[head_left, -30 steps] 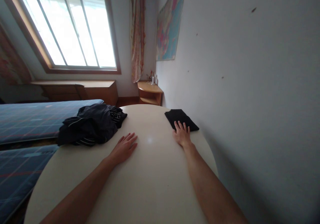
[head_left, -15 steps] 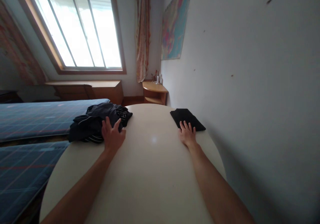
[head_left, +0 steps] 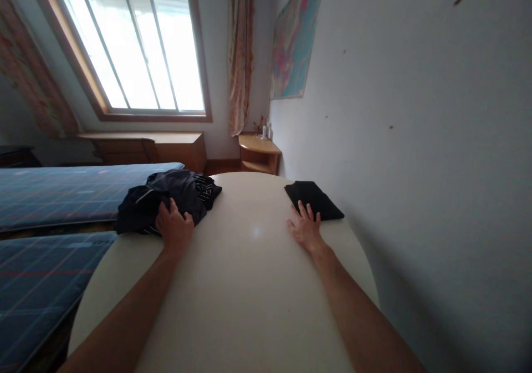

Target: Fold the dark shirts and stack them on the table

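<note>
**Your left hand reaches into a crumpled pile of dark grey and black fabric with white stripes; your right hand lies open at a flat, folded black cloth**

The pile sits on the far left of the round, cream-white, glossy table, its outer side at the rim beside the blue plaid mattresses. If you pushed outward, it could probably slide over that rim. The layers look tangled, so a pull on one fold might drag the rest along or leave part behind. Your left fingers are bent against the near side of the fabric, but their tips are hidden, and you cannot tell from this view whether they pinch any of it.

The folded cloth lies at the far right, its outer corner near the table edge and the pale wall. Your right fingers are spread over its near edge, gripping nothing, the thumb off to the side. A sideways shove there could skew the folds or push the corner past the edge.

Compared with half a second ago, your left hand is farther left and lower against the pile, its fingers more curled, and the pile's left part is rearranged, with a white stripe showing on top. Your right hand has shifted slightly inward, while the folded cloth looks unchanged.
</note>
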Demonstrator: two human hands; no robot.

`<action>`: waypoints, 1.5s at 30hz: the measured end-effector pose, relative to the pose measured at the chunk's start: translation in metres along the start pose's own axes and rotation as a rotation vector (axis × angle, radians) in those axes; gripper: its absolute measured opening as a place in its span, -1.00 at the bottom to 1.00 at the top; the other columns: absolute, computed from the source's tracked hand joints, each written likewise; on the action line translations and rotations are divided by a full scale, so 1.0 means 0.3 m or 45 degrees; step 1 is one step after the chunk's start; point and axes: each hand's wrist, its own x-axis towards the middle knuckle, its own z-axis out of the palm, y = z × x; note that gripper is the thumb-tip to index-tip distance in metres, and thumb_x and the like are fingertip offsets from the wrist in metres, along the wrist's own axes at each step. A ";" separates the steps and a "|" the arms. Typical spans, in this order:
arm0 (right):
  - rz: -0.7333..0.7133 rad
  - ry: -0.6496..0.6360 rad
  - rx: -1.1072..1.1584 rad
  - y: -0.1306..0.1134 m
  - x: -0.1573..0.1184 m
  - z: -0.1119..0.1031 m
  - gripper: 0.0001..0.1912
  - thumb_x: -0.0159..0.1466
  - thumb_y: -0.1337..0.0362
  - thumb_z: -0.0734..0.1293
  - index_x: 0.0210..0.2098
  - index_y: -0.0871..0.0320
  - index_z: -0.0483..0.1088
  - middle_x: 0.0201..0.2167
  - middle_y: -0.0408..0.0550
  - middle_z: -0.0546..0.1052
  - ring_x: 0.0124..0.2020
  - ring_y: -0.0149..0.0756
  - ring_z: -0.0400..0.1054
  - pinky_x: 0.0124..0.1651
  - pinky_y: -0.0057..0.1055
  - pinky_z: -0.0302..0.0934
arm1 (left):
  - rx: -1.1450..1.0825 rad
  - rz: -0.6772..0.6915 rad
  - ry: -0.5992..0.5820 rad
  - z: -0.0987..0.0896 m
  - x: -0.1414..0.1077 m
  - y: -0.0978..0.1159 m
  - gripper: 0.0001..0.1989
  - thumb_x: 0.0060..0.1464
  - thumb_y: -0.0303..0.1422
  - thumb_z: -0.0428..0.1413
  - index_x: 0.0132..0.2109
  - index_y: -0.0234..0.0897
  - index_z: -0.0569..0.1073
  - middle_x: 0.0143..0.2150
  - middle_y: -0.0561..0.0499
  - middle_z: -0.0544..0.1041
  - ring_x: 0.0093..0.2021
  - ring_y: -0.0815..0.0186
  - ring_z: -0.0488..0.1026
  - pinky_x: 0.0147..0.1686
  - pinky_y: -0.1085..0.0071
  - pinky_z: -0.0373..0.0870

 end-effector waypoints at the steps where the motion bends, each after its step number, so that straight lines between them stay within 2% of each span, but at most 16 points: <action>1: -0.021 0.003 0.004 -0.013 -0.008 -0.005 -0.37 0.39 0.08 0.08 0.42 0.02 -0.01 0.48 -0.05 -0.16 0.46 0.05 -0.34 0.36 0.22 -0.35 | -0.051 0.069 -0.021 -0.001 -0.008 0.012 -0.33 0.18 -0.35 0.00 0.37 -0.59 0.13 0.38 -0.46 0.06 0.37 -0.18 0.07 0.32 -0.03 0.04; 4: -0.110 0.029 0.060 -0.058 -0.034 -0.024 -0.39 0.39 0.10 0.11 0.40 0.01 0.04 0.48 -0.05 -0.13 0.46 0.00 -0.34 0.37 0.19 -0.38 | -0.209 0.273 -0.115 -0.006 -0.048 0.065 -0.35 0.23 -0.36 -0.05 0.39 -0.57 0.07 0.42 -0.40 -0.03 0.42 -0.07 -0.02 0.37 0.11 0.01; 8: -0.317 0.050 0.178 -0.127 -0.074 -0.055 -0.36 0.36 0.08 0.18 0.39 0.01 0.05 0.47 -0.07 -0.09 0.47 -0.11 -0.35 0.41 0.03 -0.38 | -0.323 0.468 -0.259 -0.022 -0.143 0.151 -0.38 0.26 -0.38 -0.08 0.41 -0.44 0.04 0.45 -0.31 -0.06 0.42 0.00 0.02 0.38 0.13 0.02; 12: -0.611 0.040 0.288 -0.178 -0.110 -0.082 -0.18 0.30 0.01 0.27 0.44 0.02 -0.12 0.47 0.01 -0.08 0.47 -0.13 -0.36 0.41 -0.01 -0.35 | -0.416 0.736 -0.474 -0.045 -0.254 0.220 -0.41 0.27 -0.41 -0.10 0.42 -0.29 0.08 0.44 -0.20 0.04 0.39 0.04 0.11 0.32 0.12 0.17; 15: -0.810 0.041 0.428 -0.191 -0.125 -0.099 -0.03 0.23 0.01 0.36 0.45 0.09 -0.20 0.43 0.13 0.02 0.46 -0.09 -0.24 0.40 -0.01 -0.28 | -0.476 0.956 -0.635 -0.071 -0.316 0.254 -0.44 0.29 -0.42 -0.13 0.40 -0.27 0.14 0.40 -0.20 0.16 0.34 0.07 0.22 0.28 0.16 0.26; 18: -0.906 0.013 0.598 -0.185 -0.123 -0.110 -0.13 0.14 0.13 0.43 0.37 0.16 0.08 0.28 0.19 0.31 0.33 -0.04 0.10 0.35 -0.06 -0.09 | -0.505 1.192 -0.769 -0.107 -0.345 0.276 -0.47 0.30 -0.41 -0.13 0.38 -0.20 0.19 0.37 -0.16 0.23 0.30 0.12 0.29 0.26 0.18 0.30; 21: -0.896 -0.098 0.743 -0.171 -0.114 -0.114 -0.53 0.13 0.30 0.40 0.05 0.15 0.43 -0.03 0.06 0.55 0.02 -0.11 0.40 0.14 -0.21 0.19 | -0.482 1.333 -0.815 -0.136 -0.343 0.285 -0.52 0.31 -0.39 -0.11 0.33 -0.09 0.28 0.24 -0.08 0.41 0.20 0.17 0.40 0.18 0.19 0.39; 24: -0.770 -0.198 0.870 -0.158 -0.109 -0.119 -0.75 0.18 0.35 0.33 -0.13 0.14 0.48 -0.20 -0.05 0.60 -0.22 -0.22 0.45 -0.09 -0.33 0.28 | -0.480 1.232 -0.656 -0.139 -0.324 0.281 -0.58 0.32 -0.37 -0.10 0.26 -0.09 0.35 0.13 -0.07 0.49 0.11 0.18 0.45 0.13 0.20 0.41; 26: -0.659 -0.194 0.995 -0.152 -0.107 -0.127 -0.75 0.24 0.29 0.30 -0.09 0.13 0.45 -0.27 -0.08 0.60 -0.34 -0.28 0.42 -0.21 -0.37 0.28 | -0.478 1.061 -0.500 -0.123 -0.306 0.269 -0.56 0.30 -0.35 -0.04 0.29 -0.12 0.29 0.21 -0.10 0.41 0.19 0.14 0.37 0.20 0.16 0.33; 28: -0.551 -0.122 1.142 -0.146 -0.103 -0.138 -0.69 0.29 0.21 0.26 0.01 0.13 0.37 -0.28 -0.10 0.57 -0.38 -0.31 0.39 -0.29 -0.40 0.26 | -0.457 0.910 -0.427 -0.096 -0.288 0.251 -0.41 0.23 -0.31 0.06 0.37 -0.15 0.15 0.35 -0.13 0.25 0.31 0.08 0.22 0.28 0.09 0.22; 31: -0.378 0.015 1.306 -0.134 -0.092 -0.152 -0.61 0.28 0.17 0.22 0.08 0.12 0.27 -0.33 -0.13 0.51 -0.42 -0.32 0.34 -0.38 -0.42 0.22 | -0.421 0.823 -0.557 -0.052 -0.269 0.222 -0.27 0.15 -0.23 0.14 0.39 -0.23 0.08 0.35 -0.18 0.25 0.33 0.02 0.19 0.27 0.07 0.21; 35: -0.145 0.127 1.443 -0.112 -0.069 -0.160 -0.60 0.23 0.19 0.19 0.05 0.12 0.22 -0.44 -0.19 0.41 -0.49 -0.32 0.26 -0.45 -0.42 0.16 | -0.343 0.804 -0.748 -0.037 -0.265 0.218 -0.59 0.22 -0.20 0.06 0.16 -0.24 0.39 0.04 -0.14 0.55 0.06 0.05 0.48 0.07 0.17 0.38; 39: 0.017 0.255 1.508 -0.089 -0.049 -0.155 -0.65 0.19 0.17 0.22 -0.04 0.11 0.28 -0.41 -0.18 0.41 -0.44 -0.32 0.27 -0.39 -0.42 0.20 | -0.458 0.678 -0.935 -0.073 -0.279 0.255 -0.77 0.22 -0.22 0.02 -0.12 -0.22 0.48 -0.29 -0.04 0.59 -0.24 0.13 0.55 -0.23 0.29 0.42; 41: 0.047 0.244 1.656 -0.085 -0.042 -0.150 -0.60 0.18 0.15 0.25 0.01 0.10 0.28 -0.40 -0.18 0.43 -0.42 -0.30 0.31 -0.36 -0.41 0.24 | -0.730 0.518 -1.113 -0.095 -0.281 0.274 -0.73 0.18 -0.14 0.05 -0.22 -0.25 0.48 -0.37 0.00 0.57 -0.34 0.19 0.52 -0.33 0.35 0.40; 43: 0.018 0.150 1.900 -0.087 -0.041 -0.148 -0.49 0.19 0.11 0.30 0.11 0.08 0.24 -0.36 -0.16 0.47 -0.36 -0.28 0.38 -0.27 -0.37 0.30 | -1.076 0.239 -1.256 -0.116 -0.274 0.289 -0.65 0.12 -0.04 0.12 -0.25 -0.27 0.49 -0.36 0.02 0.58 -0.35 0.21 0.51 -0.35 0.37 0.41; 45: -0.079 0.010 2.115 -0.095 -0.047 -0.149 -0.38 0.21 0.04 0.35 0.21 0.01 0.17 -0.20 -0.11 0.52 -0.22 -0.25 0.44 -0.10 -0.31 0.33 | -1.351 -0.107 -1.256 -0.131 -0.259 0.296 -0.58 0.05 0.02 0.18 -0.19 -0.28 0.53 -0.30 0.01 0.61 -0.30 0.19 0.54 -0.32 0.37 0.44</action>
